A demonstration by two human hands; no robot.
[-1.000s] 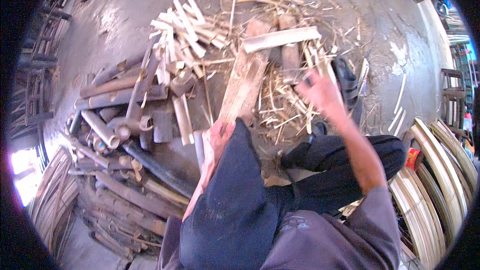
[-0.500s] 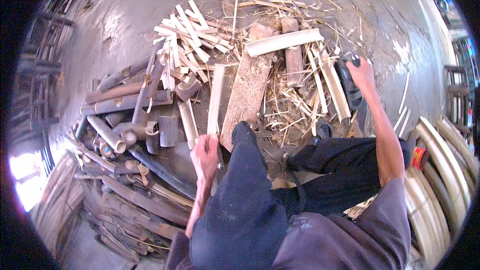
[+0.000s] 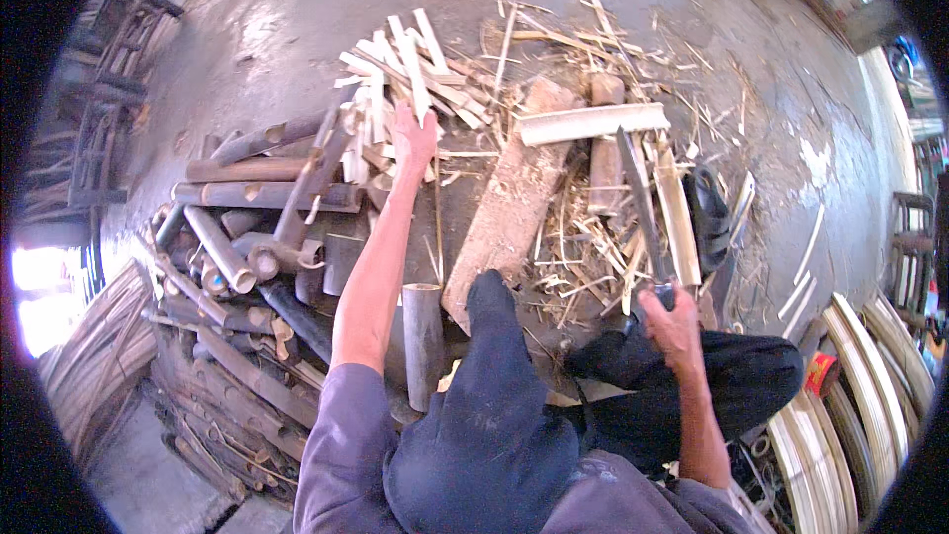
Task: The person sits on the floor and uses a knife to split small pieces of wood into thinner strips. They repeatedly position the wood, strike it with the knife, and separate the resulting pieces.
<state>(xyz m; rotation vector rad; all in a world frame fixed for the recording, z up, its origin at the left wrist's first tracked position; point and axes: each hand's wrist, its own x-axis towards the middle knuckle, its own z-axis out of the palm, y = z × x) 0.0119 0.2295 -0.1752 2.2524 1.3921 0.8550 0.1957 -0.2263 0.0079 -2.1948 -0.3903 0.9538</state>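
My left hand (image 3: 415, 141) reaches out to a pile of pale split bamboo strips (image 3: 376, 104). Its thumb and fingers lie around the near end of one bamboo strip (image 3: 411, 69). In my right hand (image 3: 672, 321), held just above my right leg, is a long knife (image 3: 638, 188). The dark blade points away from me, past a curved pale bamboo piece (image 3: 593, 124). That piece lies across a worn wooden board (image 3: 509, 208) and a short brown bamboo log (image 3: 606, 168). My foot in dark cloth (image 3: 486, 287) rests at the board's near end.
Cut bamboo tubes (image 3: 267, 196) are heaped at the left, with one grey tube (image 3: 423, 346) beside my knee. Shavings (image 3: 583, 257) litter the floor. A black shoe-like object (image 3: 706, 218) lies right of the knife. Long split bamboo lengths (image 3: 811, 455) stand at the lower right.
My left hand has moved from beside my knee forward to the strip pile; the strip beside it there is gone. My right hand has come back toward my leg, and the knife blade now shows.
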